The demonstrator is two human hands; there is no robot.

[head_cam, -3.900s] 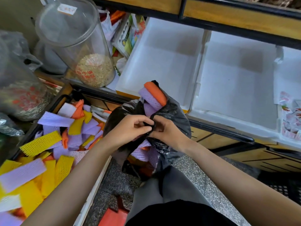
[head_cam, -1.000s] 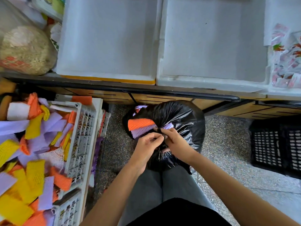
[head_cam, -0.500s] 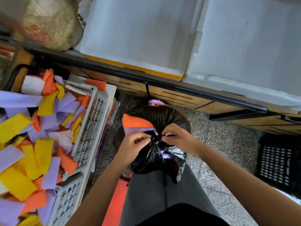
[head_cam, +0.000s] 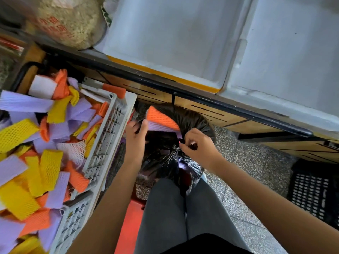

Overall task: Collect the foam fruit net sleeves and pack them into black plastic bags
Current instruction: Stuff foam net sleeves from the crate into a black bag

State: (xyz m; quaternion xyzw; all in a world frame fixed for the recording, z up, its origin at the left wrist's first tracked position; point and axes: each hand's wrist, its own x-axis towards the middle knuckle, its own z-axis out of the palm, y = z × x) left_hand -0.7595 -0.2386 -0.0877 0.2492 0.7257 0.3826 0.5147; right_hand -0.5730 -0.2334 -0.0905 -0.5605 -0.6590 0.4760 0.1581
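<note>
The black plastic bag (head_cam: 190, 119) sits low in front of my knees, between the pale slatted crate (head_cam: 108, 129) on my left and the wooden shelf front (head_cam: 211, 110) beyond it. Its mouth is gathered into a crinkled neck near the middle. My right hand (head_cam: 198, 145) pinches that neck, thumb and forefinger closed on the twisted plastic and the other fingers curled in. An orange sleeve (head_cam: 161, 117) and a purple sleeve (head_cam: 161, 127) poke out of the bag's left side, the orange lying on top of the purple. My left hand (head_cam: 136, 136) is at their ends with its fingers mostly straight. The thumb lies against the purple one, and the hand is blurred, so I cannot tell how firmly it presses. My grey trousers (head_cam: 165, 208) fill the bottom of the view, with a red stool (head_cam: 128, 222) showing beside my left leg. The crate is heaped with loose foam sleeves (head_cam: 49, 162) in yellow, purple, orange and white. Above the shelf front lie white foam boxes (head_cam: 165, 33), and a clear jar of grain (head_cam: 69, 21) stands at the top left. A black crate (head_cam: 311, 189) rests on the speckled floor (head_cam: 256, 162) to my right.
</note>
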